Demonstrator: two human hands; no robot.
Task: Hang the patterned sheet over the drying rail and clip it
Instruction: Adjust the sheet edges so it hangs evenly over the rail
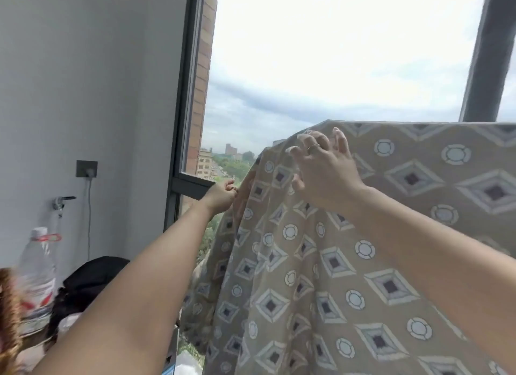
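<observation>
Patterned sheet (pixel 363 235): tan, w/ grey-white diamonds & pale ringed circles

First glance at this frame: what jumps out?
The patterned sheet fills the right half, draped high across the bright window. The left hand pinches its left edge; the right hand, spread open, is up near its top fold. A plastic bottle stands at lower left.
</observation>
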